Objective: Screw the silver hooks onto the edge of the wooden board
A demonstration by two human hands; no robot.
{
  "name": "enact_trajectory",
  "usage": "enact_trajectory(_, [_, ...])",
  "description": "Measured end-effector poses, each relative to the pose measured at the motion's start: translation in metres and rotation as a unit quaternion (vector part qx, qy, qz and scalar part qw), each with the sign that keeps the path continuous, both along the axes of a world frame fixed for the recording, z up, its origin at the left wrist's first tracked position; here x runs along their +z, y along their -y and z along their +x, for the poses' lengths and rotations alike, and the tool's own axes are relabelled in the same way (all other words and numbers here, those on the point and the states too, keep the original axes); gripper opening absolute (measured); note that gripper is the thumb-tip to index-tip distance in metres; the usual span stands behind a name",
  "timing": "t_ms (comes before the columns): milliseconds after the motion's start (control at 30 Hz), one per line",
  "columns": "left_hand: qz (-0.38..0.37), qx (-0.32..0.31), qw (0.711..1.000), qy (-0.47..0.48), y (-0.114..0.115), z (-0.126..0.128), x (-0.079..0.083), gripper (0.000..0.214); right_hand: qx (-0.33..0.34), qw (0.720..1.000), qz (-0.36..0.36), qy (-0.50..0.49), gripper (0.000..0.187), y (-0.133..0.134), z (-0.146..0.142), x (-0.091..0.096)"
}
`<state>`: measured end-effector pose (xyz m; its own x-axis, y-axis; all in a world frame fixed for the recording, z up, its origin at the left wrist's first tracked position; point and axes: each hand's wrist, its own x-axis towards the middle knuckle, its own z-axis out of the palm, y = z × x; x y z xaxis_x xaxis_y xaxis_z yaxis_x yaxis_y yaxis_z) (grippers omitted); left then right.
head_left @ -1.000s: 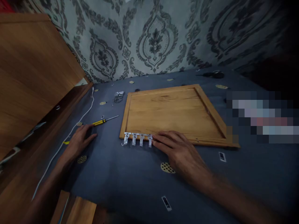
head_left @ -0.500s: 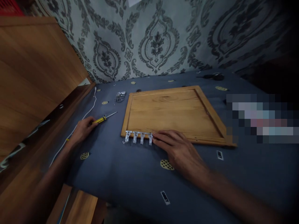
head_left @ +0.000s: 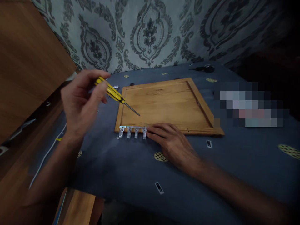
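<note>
- Left hand (head_left: 82, 101): fingers grasping screwdriver (head_left: 113, 92), tip over board (head_left: 164, 103)
- Metal clips (head_left: 136, 132): row on board's near edge, by left corner
- Right hand (head_left: 172, 142): fingers at rightmost clip, can't tell if gripping

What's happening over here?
Someone's left hand grips a yellow-and-black screwdriver, its tip pointing toward a wooden panel but apart from the row of four shiny hooks along the panel's near edge. The right hand rests at the row's end. The panel lies on a blue cloth.
</note>
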<state>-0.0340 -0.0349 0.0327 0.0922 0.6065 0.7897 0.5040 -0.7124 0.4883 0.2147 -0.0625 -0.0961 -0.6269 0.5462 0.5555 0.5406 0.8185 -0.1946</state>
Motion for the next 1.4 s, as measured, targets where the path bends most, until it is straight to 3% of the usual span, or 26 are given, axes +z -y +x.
enact_trajectory(133, [0.005,-0.025,0.998,-0.059,0.009,0.03,-0.019,0.017,-0.005,1.0,-0.019,0.01,0.047,0.0,0.0,0.0])
enact_trajectory(333, [0.035,-0.006,0.995,-0.097,0.008,0.028,-0.042,0.021,-0.015,0.999,-0.022,0.025,0.046,0.001,0.0,0.0])
enact_trajectory(533, [0.075,-0.003,0.986,-0.152,0.004,0.031,-0.037,0.024,-0.008,0.999,-0.022,0.025,0.045,0.001,0.001,0.0])
enact_trajectory(767, [0.041,-0.034,0.985,-0.166,0.003,0.036,-0.037,0.029,-0.012,1.0,-0.013,0.022,0.041,0.001,0.001,0.001])
enact_trajectory(1000, [0.03,-0.007,0.984,-0.177,0.002,0.034,-0.04,0.026,-0.009,0.999,-0.017,0.033,0.043,0.001,0.001,0.002])
enact_trajectory(1400, [0.032,-0.021,0.983,-0.18,0.001,0.034,-0.038,0.025,-0.01,0.999,-0.031,0.037,0.043,0.001,0.001,0.004])
